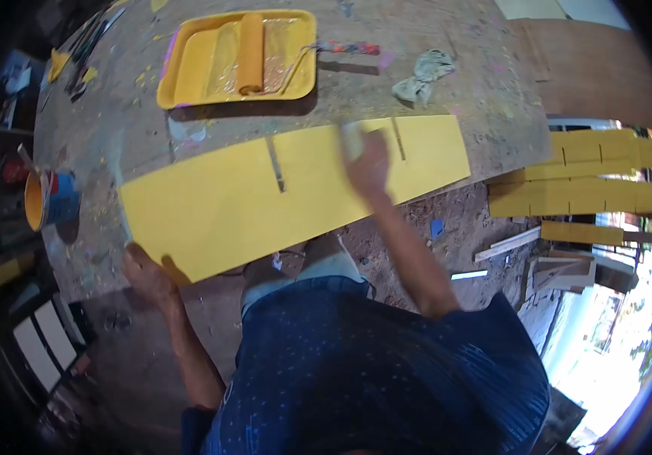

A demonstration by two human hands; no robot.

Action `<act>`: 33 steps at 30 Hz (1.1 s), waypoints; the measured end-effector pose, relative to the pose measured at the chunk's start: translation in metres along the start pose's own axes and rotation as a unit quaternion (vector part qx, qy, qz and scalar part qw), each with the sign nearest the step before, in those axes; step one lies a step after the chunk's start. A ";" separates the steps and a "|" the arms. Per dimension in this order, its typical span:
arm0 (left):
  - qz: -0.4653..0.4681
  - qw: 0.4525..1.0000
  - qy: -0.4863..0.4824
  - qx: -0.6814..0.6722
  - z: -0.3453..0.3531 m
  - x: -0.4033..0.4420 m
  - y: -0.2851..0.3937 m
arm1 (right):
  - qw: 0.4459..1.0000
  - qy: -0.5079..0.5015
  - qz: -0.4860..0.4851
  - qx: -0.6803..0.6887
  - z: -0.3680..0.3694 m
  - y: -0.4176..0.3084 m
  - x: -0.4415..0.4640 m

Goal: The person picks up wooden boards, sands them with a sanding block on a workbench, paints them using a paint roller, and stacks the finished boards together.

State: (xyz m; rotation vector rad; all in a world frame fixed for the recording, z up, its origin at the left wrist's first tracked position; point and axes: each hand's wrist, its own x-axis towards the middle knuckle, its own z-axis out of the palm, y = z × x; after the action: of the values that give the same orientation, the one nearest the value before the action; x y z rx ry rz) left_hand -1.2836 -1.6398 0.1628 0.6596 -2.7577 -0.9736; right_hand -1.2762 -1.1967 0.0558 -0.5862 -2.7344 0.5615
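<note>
The yellow board point(208, 208) lay on the table point(489, 87), going from the left hand point(152, 277) to past the right hand point(369, 163). The left hand was bent round its near corner and had hold of it. The right hand was curled round a pale pad point(352, 141), on or just over the board; it was too blurry to tell what the pad was. One slot point(275, 163) sat on each side of that hand. It seemed best to hold the corner firmly and press softly, so the pad would not catch a slot.
</note>
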 end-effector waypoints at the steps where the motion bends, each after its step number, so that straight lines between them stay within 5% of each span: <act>1: -0.004 1.000 0.000 0.020 -0.001 0.004 0.002 | 0.986 0.095 -0.136 -0.005 0.013 -0.043 -0.044; 2: -0.005 1.000 0.016 0.024 0.000 0.003 0.007 | 0.990 -0.053 -0.125 0.038 -0.039 -0.114 -0.061; 7: 0.015 0.999 0.031 0.030 0.002 0.000 0.021 | 0.986 0.025 -0.138 0.091 -0.077 -0.112 -0.093; 13: 0.008 0.999 0.031 0.034 0.009 0.003 0.028 | 0.989 0.062 -0.121 0.063 -0.039 -0.145 -0.016; 17: -0.009 1.000 0.009 0.026 0.009 0.004 0.023 | 0.991 0.004 -0.114 0.071 -0.063 -0.127 -0.092; 24: 0.022 0.999 0.024 0.017 0.009 -0.012 0.011 | 0.993 0.052 -0.100 0.018 -0.020 -0.155 -0.002; 30: 0.008 0.999 0.035 -0.008 0.015 -0.015 -0.005 | 0.989 0.029 -0.130 0.059 -0.060 -0.125 -0.100; 33: 0.011 0.999 0.041 0.014 0.014 -0.014 0.004 | 0.988 0.050 -0.141 0.026 -0.029 -0.142 -0.046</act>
State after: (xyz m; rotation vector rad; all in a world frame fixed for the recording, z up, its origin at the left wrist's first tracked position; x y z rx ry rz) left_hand -1.2761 -1.6229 0.1547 0.6554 -2.7056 -0.8843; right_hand -1.2725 -1.3274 0.1335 -0.2031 -2.6352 0.5156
